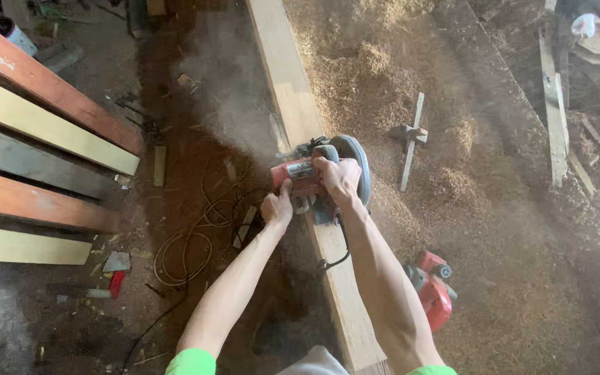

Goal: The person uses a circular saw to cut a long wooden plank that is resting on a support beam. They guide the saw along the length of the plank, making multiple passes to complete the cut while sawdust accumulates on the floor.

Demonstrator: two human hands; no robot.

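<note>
On a sawdust-covered workshop floor, a long plank ran straight away from the person, both hands closed on a red saw atop it, right hand ahead, left hand nearer.

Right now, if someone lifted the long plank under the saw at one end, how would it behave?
The plank looks long and thin, so probably it would sag slightly. It seems rather heavy. Sawdust lies beside it, so maybe its surface is dusty and slippery.
</note>
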